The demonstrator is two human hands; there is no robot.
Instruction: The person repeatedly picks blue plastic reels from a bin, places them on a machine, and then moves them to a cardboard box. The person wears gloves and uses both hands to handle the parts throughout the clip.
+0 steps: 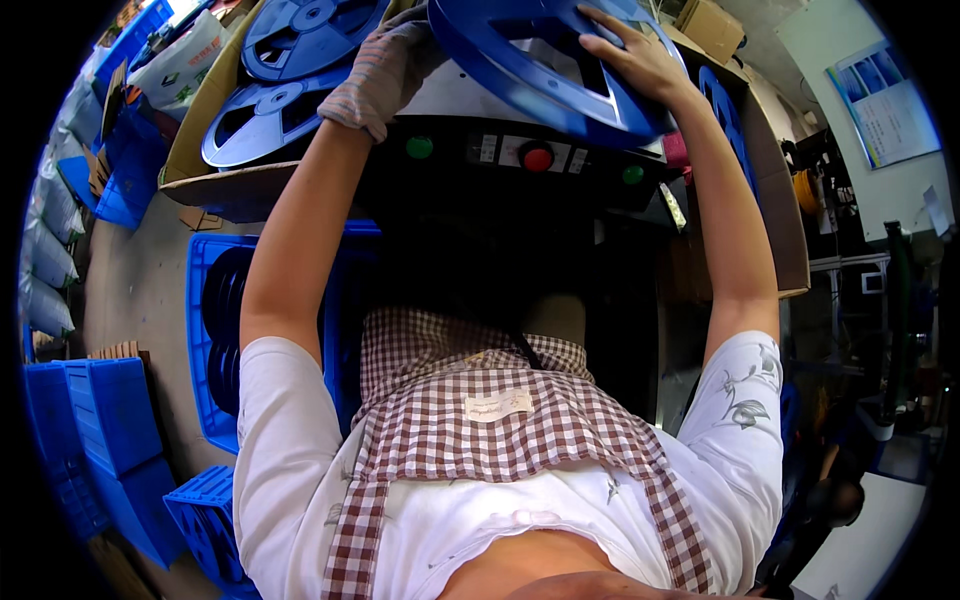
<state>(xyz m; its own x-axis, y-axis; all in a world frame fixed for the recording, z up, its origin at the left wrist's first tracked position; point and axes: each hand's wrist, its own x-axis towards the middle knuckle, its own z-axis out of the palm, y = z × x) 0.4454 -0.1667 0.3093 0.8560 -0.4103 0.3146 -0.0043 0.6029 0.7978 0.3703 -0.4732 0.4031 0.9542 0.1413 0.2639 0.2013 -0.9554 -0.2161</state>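
At the top of the view I hold a large blue plastic reel (500, 75), tilted and slightly blurred, with wide openings between its spokes. My right hand (640, 60) is bare and closed on the reel's right part, fingers over a spoke. A striped knit glove covers my left hand (385, 65), which grips the reel's left edge; its fingertips are partly hidden. Below the reel runs a black control panel with a red button (536, 157) in the middle, a green button (419, 147) to the left and another green button (633, 174) to the right.
Blue reels (265, 110) fill an open cardboard box (225, 200) on the left. Another cardboard box (782, 200) with blue reels stands on the right. A blue crate (205, 400) holds black discs beside my left arm. Stacked blue bins (110, 410) and white sacks (48, 255) line the far left.
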